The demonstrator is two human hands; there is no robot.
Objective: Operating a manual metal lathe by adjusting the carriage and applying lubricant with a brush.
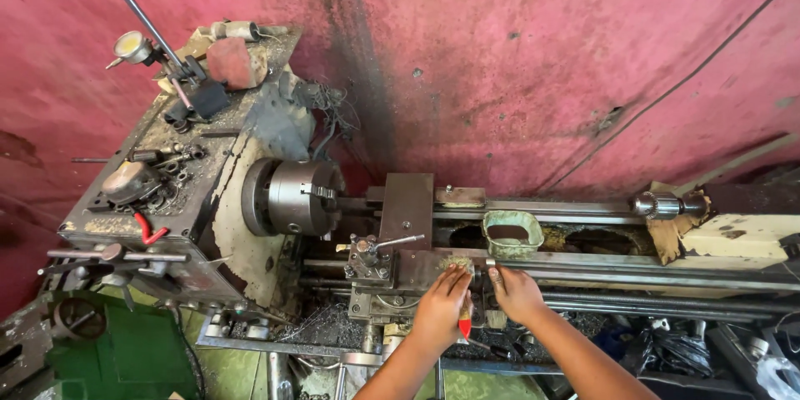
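Observation:
I stand at a worn metal lathe. My left hand (440, 307) lies on the carriage apron (425, 268), fingers stretched forward, with a red-handled tool (465, 327) held against its thumb side. My right hand (517, 293) is just to the right of it, fingers curled on the carriage edge and the index fingertip touching the top; what it grips is hidden. The tool post (369, 254) with its small lever stands left of my hands. Further left is the steel chuck (292, 197).
The headstock top (242, 117) carries a dial indicator on a stand (132, 47), loose bits and a red lever (150, 232). A green tray (512, 232) sits on the bed, with the tailstock (667, 204) at the right. Metal swarf lies below the carriage. Behind is a pink wall.

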